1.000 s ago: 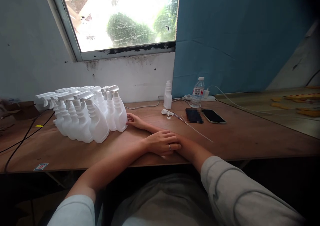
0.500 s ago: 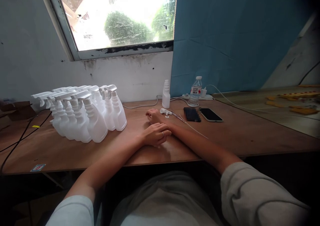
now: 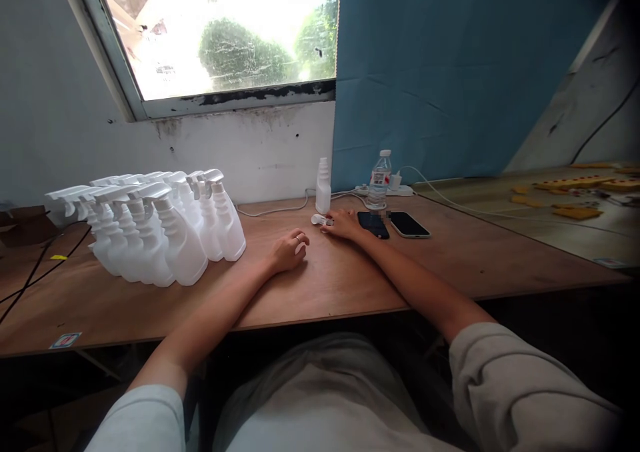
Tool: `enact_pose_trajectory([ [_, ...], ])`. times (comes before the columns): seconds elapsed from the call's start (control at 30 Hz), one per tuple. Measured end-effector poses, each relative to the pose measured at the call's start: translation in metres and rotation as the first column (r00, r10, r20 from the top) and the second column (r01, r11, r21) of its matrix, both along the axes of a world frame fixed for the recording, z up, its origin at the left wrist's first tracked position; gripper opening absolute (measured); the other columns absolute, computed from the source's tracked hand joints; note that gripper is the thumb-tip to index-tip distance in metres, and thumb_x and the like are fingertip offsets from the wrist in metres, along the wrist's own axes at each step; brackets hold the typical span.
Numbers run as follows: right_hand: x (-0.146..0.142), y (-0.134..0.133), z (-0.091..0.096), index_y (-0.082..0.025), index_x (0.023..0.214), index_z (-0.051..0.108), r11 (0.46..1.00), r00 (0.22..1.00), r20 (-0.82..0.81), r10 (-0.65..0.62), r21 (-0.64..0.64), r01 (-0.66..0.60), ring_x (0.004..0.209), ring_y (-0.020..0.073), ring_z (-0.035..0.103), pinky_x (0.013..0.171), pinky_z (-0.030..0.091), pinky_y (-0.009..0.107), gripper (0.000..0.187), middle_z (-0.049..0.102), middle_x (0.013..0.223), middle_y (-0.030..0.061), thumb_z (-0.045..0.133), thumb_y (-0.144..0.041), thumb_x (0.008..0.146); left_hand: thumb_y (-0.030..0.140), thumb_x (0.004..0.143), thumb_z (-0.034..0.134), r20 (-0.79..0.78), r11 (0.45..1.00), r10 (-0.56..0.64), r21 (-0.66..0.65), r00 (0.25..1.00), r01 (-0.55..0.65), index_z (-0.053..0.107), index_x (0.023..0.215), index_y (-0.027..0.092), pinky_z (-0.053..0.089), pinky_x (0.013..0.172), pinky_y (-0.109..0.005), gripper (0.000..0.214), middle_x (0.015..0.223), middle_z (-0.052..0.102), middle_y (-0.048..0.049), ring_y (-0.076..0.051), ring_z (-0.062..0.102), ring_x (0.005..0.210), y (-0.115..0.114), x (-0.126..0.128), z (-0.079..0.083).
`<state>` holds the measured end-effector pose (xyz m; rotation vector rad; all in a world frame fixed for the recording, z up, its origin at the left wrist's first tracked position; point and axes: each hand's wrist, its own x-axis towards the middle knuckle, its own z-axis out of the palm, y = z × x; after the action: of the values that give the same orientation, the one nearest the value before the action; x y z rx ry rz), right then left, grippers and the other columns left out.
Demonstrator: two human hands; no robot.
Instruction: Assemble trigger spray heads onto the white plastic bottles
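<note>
My right hand (image 3: 343, 225) reaches over the table, its fingers closed around a white trigger sprayer head (image 3: 319, 220) that lies on its side. The hand and forearm hide the rest of that piece. My left hand (image 3: 290, 249) rests on the wood with loosely bent fingers, a ring on one, and holds nothing. Behind the sprayer head, a white spray bottle (image 3: 323, 189) stands upright without a top. To the left, several white spray bottles (image 3: 185, 245) with trigger heads fitted stand packed in rows.
A water bottle (image 3: 380, 182) stands near a charger and power strip (image 3: 403, 190) at the back. Two phones, a dark one (image 3: 373, 225) and a white-edged one (image 3: 410, 225), lie right of my right hand. Cables cross the tabletop (image 3: 320, 285) at left and back.
My right hand has slid out from beneath the left and moved forward onto the sprayer head. The left hand has drawn back leftward. The view has shifted slightly right.
</note>
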<state>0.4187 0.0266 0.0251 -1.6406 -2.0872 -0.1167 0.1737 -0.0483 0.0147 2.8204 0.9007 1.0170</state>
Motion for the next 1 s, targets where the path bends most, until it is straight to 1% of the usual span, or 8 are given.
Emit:
enact_pose_trajectory([
  [0.17, -0.008, 0.001, 0.001, -0.011, 0.085, 0.070, 0.998, 0.993, -0.091, 0.069, -0.001, -0.069, 0.093, 0.0268, 0.062, 0.093, 0.033, 0.042, 0.029, 0.071, 0.090, 0.0149, 0.056, -0.036, 0.085, 0.018, 0.081, 0.051, 0.084, 0.984, 0.112, -0.149, 0.990, -0.099, 0.058, 0.102, 0.017, 0.047, 0.072, -0.029, 0.022, 0.104, 0.057, -0.0065, -0.012, 0.054, 0.070, 0.014, -0.008, -0.002],
  [0.3, -0.021, -0.006, -0.001, -0.012, 0.088, 0.071, 0.972, 0.954, -0.213, 0.210, -0.057, -0.227, 0.076, 0.0182, 0.064, 0.073, 0.043, 0.027, 0.041, 0.072, 0.083, 0.0084, 0.045, -0.043, 0.091, 0.030, 0.077, 0.064, 0.301, 0.953, 0.201, -0.282, 0.932, -0.114, 0.049, 0.120, 0.014, 0.048, 0.078, -0.032, 0.048, 0.114, 0.054, -0.0110, -0.015, 0.054, 0.083, 0.032, -0.015, -0.011],
  [0.4, -0.037, -0.015, -0.003, -0.013, 0.093, 0.072, 0.919, 0.898, -0.288, 0.333, -0.114, -0.378, 0.064, 0.0135, 0.061, 0.059, 0.041, 0.021, 0.045, 0.072, 0.079, 0.0048, 0.044, -0.049, 0.089, 0.041, 0.072, 0.071, 0.404, 0.918, 0.236, -0.390, 0.884, -0.067, 0.042, 0.131, 0.014, 0.048, 0.079, -0.032, 0.071, 0.122, 0.053, -0.0147, -0.018, 0.057, 0.090, 0.041, -0.019, -0.016],
  [0.53, -0.047, -0.023, 0.002, -0.011, 0.095, 0.073, 0.813, 0.795, -0.403, 0.454, -0.178, -0.555, 0.059, 0.0119, 0.058, 0.055, 0.040, 0.020, 0.050, 0.071, 0.080, 0.0063, 0.046, -0.052, 0.087, 0.041, 0.076, 0.067, 0.373, 0.865, 0.198, -0.501, 0.906, 0.018, 0.053, 0.122, 0.015, 0.048, 0.079, -0.030, 0.055, 0.106, 0.064, -0.0092, -0.017, 0.061, 0.088, 0.042, -0.022, -0.014],
  [0.63, -0.039, -0.024, 0.008, -0.012, 0.095, 0.073, 0.860, 0.842, -0.358, 0.403, -0.166, -0.482, 0.068, 0.0136, 0.060, 0.062, 0.043, 0.021, 0.041, 0.072, 0.084, 0.0067, 0.044, -0.041, 0.090, 0.039, 0.076, 0.067, 0.354, 0.855, 0.204, -0.519, 0.913, 0.010, 0.059, 0.113, 0.015, 0.048, 0.079, -0.030, 0.045, 0.097, 0.067, -0.0061, -0.018, 0.062, 0.085, 0.040, -0.024, -0.010],
  [0.73, -0.026, -0.022, 0.008, -0.014, 0.086, 0.074, 0.896, 0.883, -0.305, 0.357, -0.154, -0.416, 0.071, 0.0145, 0.060, 0.068, 0.044, 0.023, 0.022, 0.071, 0.081, 0.0053, 0.057, -0.027, 0.081, 0.037, 0.072, 0.071, 0.364, 0.843, 0.223, -0.538, 0.904, 0.008, 0.061, 0.109, 0.014, 0.048, 0.081, -0.031, 0.045, 0.098, 0.067, -0.0068, -0.019, 0.062, 0.087, 0.038, -0.025, -0.006],
  [0.87, -0.019, -0.018, 0.003, -0.014, 0.074, 0.072, 0.907, 0.888, -0.323, 0.327, -0.156, -0.390, 0.062, 0.0136, 0.056, 0.063, 0.044, 0.024, 0.008, 0.066, 0.068, 0.0032, 0.068, -0.017, 0.067, 0.038, 0.069, 0.073, 0.367, 0.824, 0.236, -0.566, 0.900, 0.014, 0.062, 0.105, 0.014, 0.048, 0.082, -0.032, 0.045, 0.100, 0.068, -0.0082, -0.020, 0.062, 0.089, 0.035, -0.024, -0.004],
  [1.0, -0.028, -0.018, 0.005, -0.011, 0.072, 0.067, 0.935, 0.863, -0.420, 0.280, -0.084, -0.344, 0.059, 0.0133, 0.057, 0.059, 0.045, 0.025, 0.008, 0.066, 0.067, 0.0040, 0.066, -0.019, 0.068, 0.041, 0.068, 0.074, 0.347, 0.819, 0.230, -0.574, 0.909, 0.013, 0.063, 0.105, 0.015, 0.048, 0.080, -0.031, 0.046, 0.097, 0.068, -0.0077, -0.020, 0.061, 0.088, 0.032, -0.021, -0.006],
])
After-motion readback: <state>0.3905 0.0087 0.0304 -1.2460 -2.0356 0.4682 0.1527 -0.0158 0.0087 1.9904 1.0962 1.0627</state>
